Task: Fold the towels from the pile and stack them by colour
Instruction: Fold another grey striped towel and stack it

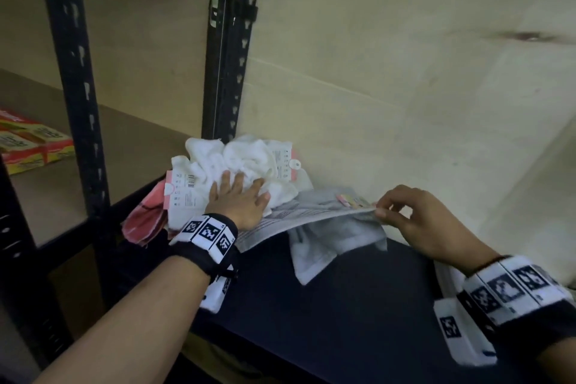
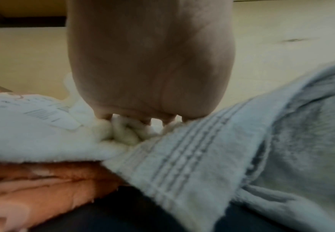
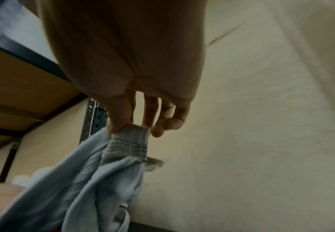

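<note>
A pile of towels lies at the back of the dark table (image 1: pixel 327 305). On top is a crumpled white towel (image 1: pixel 246 159) with a paper label; my left hand (image 1: pixel 240 199) presses flat on it, fingers spread. In the left wrist view that left hand (image 2: pixel 148 116) bears down on the white towel (image 2: pixel 43 141). A pink towel (image 1: pixel 146 221) (image 2: pixel 33 188) lies under the white one at the left. My right hand (image 1: pixel 381 212) pinches the striped edge of a grey towel (image 1: pixel 327 227) and holds it lifted off the table. In the right wrist view the right hand (image 3: pixel 130 127) pinches the grey towel (image 3: pixel 95 180), which hangs below.
A black metal shelf post (image 1: pixel 230 40) stands right behind the pile, against a cream wall (image 1: pixel 405 87). A brown shelf board (image 1: pixel 124 150) to the left carries red and yellow boxes (image 1: pixel 28 143). A white cloth edge (image 1: pixel 448 277) shows under my right wrist.
</note>
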